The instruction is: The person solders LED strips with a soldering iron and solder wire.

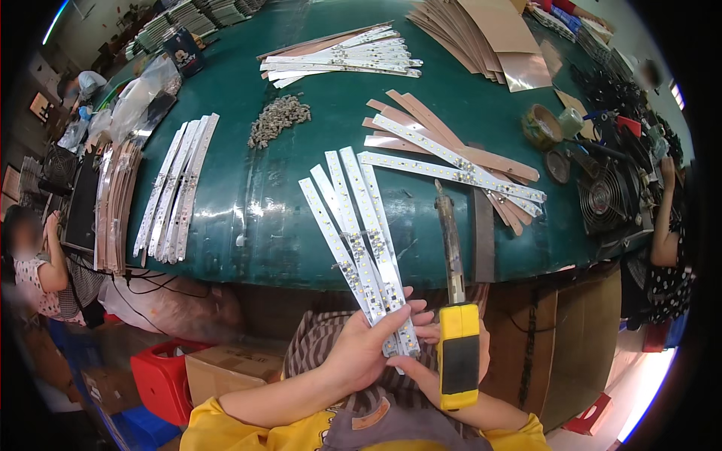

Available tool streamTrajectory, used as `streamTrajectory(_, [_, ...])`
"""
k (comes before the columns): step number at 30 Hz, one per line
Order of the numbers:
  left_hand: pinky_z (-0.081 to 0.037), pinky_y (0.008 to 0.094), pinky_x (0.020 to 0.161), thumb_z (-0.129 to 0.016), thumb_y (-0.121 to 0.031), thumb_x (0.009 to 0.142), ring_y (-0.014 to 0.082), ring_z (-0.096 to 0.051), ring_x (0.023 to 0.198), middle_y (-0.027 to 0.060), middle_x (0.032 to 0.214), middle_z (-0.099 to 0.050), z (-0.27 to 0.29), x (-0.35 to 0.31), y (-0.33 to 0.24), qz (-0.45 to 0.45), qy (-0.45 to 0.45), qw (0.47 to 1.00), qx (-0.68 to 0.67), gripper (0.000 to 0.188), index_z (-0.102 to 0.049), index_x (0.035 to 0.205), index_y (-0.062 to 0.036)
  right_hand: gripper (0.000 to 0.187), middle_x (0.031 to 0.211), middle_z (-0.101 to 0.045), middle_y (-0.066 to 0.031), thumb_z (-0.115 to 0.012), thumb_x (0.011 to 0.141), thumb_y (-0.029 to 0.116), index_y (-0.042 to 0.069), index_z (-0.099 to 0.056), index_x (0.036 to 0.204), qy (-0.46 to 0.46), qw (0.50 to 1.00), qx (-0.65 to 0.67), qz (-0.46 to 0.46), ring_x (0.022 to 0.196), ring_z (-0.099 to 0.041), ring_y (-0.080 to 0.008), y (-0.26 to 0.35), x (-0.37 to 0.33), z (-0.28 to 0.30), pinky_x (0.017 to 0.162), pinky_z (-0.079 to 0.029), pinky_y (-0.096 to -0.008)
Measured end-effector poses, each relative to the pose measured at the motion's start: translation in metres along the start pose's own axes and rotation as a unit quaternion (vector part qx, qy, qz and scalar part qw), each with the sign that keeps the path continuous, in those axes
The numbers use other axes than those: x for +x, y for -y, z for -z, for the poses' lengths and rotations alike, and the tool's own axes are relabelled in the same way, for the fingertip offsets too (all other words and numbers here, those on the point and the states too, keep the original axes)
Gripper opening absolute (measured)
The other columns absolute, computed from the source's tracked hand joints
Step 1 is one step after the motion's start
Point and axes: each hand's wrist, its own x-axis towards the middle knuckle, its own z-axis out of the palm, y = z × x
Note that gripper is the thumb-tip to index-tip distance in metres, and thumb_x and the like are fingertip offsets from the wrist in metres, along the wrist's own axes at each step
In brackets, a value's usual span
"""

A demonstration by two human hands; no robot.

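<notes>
at the lower middle, the left hand [366,346] is pinching a fan of flat, shiny white strips [370,214], maybe so each one is showing. the right hand [425,376] is gripping a chunky yellow tool [459,357], its thin metal tip [440,191] pointing up. on the smooth green tabletop [338,113], brown strips [511,167] are lying crossed right of centre; a lumpy grey pile [278,120] is sitting upper middle.

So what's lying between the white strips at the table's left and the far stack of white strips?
A heap of small greyish pieces lies on the green tabletop, in the head view.
</notes>
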Motion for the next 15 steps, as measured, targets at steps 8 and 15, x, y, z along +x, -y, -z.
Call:
streamTrajectory(8, [-0.059, 0.0365, 0.077, -0.061, -0.005, 0.095, 0.0240, -0.071, 0.088, 0.0163, 0.109, -0.067, 0.033, -0.038, -0.075, -0.071, -0.054, 0.970, 0.226, 0.040, -0.049, 0.132, 0.0047, 0.085, 0.117, -0.050, -0.0028, -0.092, 0.067, 0.013, 0.006, -0.040, 0.134, 0.126, 0.974, 0.070, -0.173, 0.103, -0.055, -0.0137, -0.005, -0.005, 0.018, 0.086, -0.047, -0.0289])
streamTrajectory(15, [-0.061, 0.0333, 0.072, -0.069, -0.002, 0.087, 0.0219, -0.071, 0.083, 0.0153, 0.103, -0.068, 0.116, -0.096, -0.247, -0.164, -0.238, 0.869, 0.401, 0.038, -0.056, 0.121, 0.0071, 0.076, 0.117, -0.049, -0.0066, -0.078, 0.072, -0.008, 0.002, -0.038, 0.136, -0.023, 0.964, 0.186, -0.191, 0.094, -0.061, -0.0152, -0.025, -0.001, 0.012, 0.082, -0.049, -0.0272])
